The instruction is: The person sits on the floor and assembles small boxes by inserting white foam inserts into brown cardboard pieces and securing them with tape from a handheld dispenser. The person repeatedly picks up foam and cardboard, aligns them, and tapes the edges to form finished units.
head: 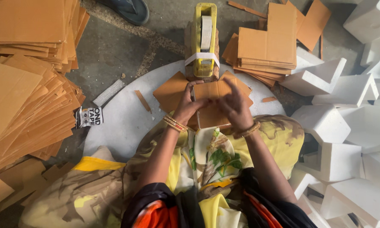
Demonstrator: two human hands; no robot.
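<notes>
Matt brown cardboard piece (213, 103), glossy yellow plastic tape dispenser (204, 40).

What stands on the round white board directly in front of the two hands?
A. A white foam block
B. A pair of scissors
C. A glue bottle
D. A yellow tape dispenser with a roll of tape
D: a yellow tape dispenser with a pale roll in it stands just beyond the cardboard piece that the left hand and the right hand hold over the white round board.
</notes>
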